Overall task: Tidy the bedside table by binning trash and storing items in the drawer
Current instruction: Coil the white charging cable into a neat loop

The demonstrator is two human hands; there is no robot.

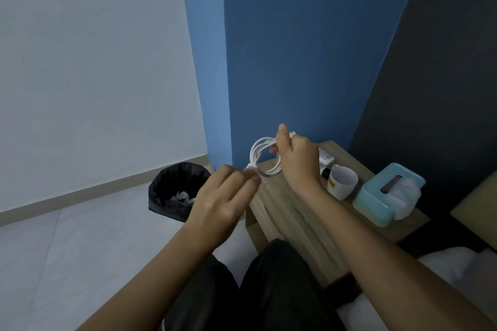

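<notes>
A white charging cable (262, 154) is wound into a loop above the left end of the wooden bedside table (301, 212). My right hand (295, 158) grips the top of the loop, and a plug end sticks out past its fingers. My left hand (228, 196) pinches the loop's lower left part. A black-lined bin (174, 191) stands on the floor left of the table, with white crumpled paper inside. On the table stand a white mug (342, 181), a small dark bottle (326, 172), a white flat item (326, 158) and a teal tissue box (384, 193).
The table sits in a corner against a blue wall, with a dark headboard (430, 88) and a bed (457, 263) to its right. My legs in dark trousers (269, 290) are in front of the table. Pale tiled floor (67, 250) spreads to the left.
</notes>
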